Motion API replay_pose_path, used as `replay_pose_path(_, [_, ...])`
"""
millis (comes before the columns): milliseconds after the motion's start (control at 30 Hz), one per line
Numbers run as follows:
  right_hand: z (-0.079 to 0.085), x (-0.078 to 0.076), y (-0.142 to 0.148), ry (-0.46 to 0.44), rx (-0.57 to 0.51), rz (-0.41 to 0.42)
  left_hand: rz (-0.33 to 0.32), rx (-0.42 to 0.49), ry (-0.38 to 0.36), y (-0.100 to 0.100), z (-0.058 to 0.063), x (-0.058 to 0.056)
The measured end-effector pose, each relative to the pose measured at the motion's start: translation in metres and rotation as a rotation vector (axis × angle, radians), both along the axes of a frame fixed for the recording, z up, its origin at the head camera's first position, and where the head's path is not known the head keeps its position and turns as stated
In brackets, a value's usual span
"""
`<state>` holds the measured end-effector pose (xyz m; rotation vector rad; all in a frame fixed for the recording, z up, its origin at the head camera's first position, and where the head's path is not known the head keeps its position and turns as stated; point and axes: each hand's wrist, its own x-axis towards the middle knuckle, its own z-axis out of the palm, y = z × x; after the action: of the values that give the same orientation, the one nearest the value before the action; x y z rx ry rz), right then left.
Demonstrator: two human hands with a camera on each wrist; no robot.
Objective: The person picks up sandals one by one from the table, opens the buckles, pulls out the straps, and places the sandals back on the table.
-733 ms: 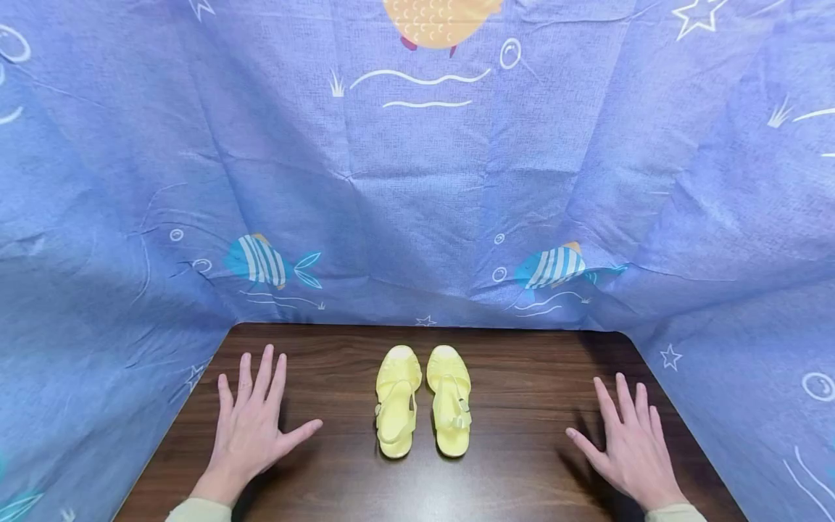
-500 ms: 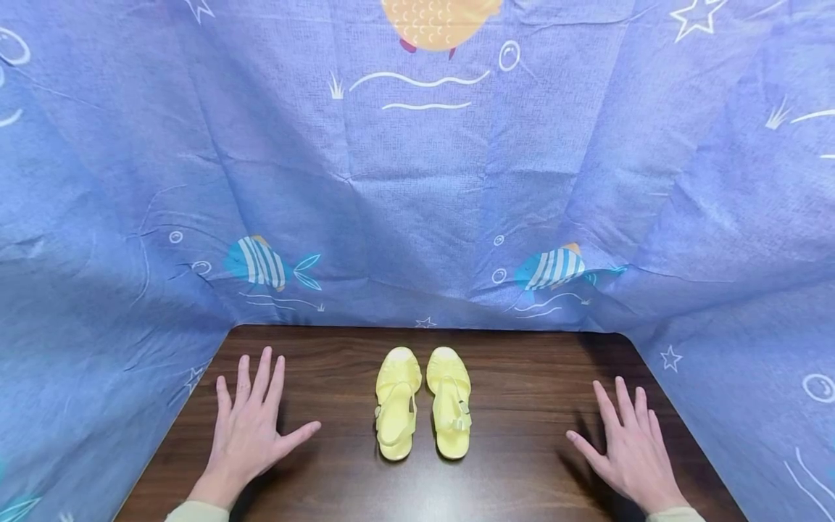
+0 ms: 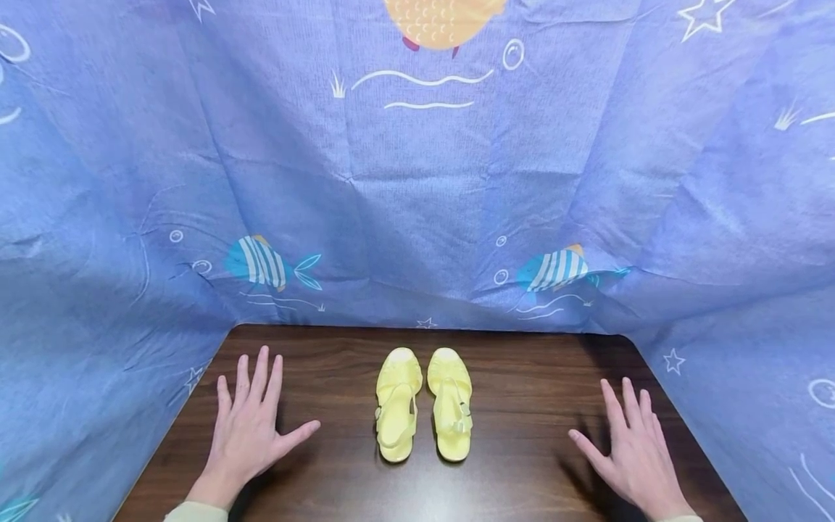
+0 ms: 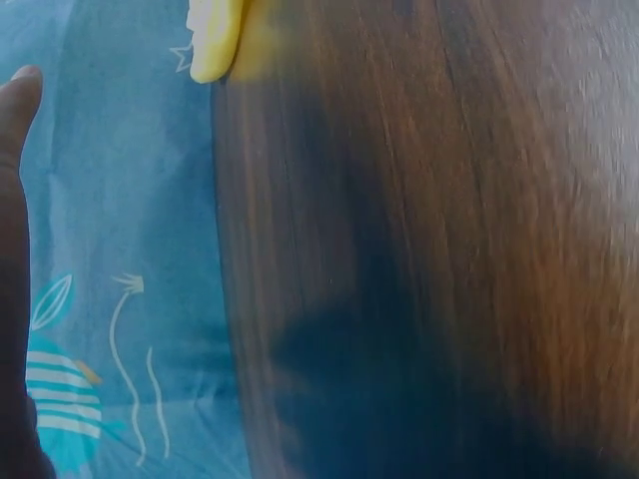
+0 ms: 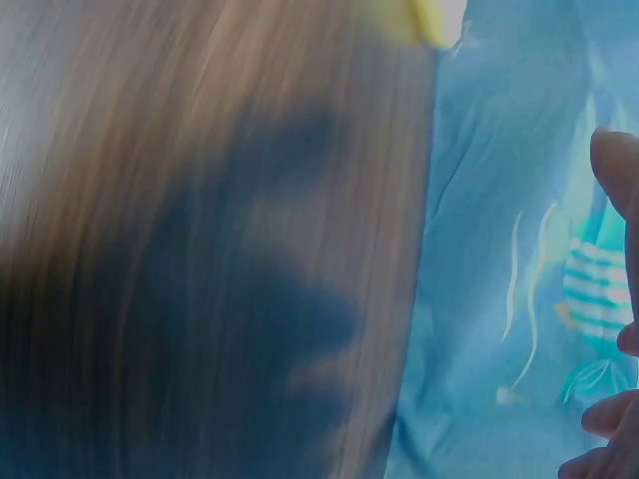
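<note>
Two yellow sandals stand side by side on the dark wood table, toes pointing to the far edge. The left sandal [image 3: 396, 406] has its strap and a small buckle on its outer side; the right sandal [image 3: 450, 406] mirrors it. To their left, my left hand [image 3: 246, 435] is spread palm down above the table with nothing in it. My right hand [image 3: 636, 457] is likewise spread on the far side, apart from the sandals and holding nothing. In the left wrist view a yellow sandal tip [image 4: 216, 45] shows at the top; the right wrist view catches a yellow edge [image 5: 431, 20] too.
The brown wood table [image 3: 522, 406] has rounded far corners. A blue cloth [image 3: 424, 217] printed with fish and stars hangs behind it and along both sides. Shadows of the hands fall on the wood.
My right hand has shifted slightly to the right and turned a little. My left hand stays nearly where it was, and the sandals have not moved.
</note>
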<state>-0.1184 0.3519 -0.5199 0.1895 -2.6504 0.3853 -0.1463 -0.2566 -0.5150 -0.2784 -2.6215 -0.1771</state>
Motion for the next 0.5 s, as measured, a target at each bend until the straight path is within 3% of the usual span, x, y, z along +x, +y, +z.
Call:
replay_pose_path(233, [0.003,0.004,-0.044,0.004,-0.240,0.150,-0.045,0.098,-0.178,0.014,-0.006,0.001])
replay_pose_path(500, [0.003,0.009,-0.117,0.117,-0.331,0.387,-0.120,0.219,-0.302,0.047,-0.023,0.006])
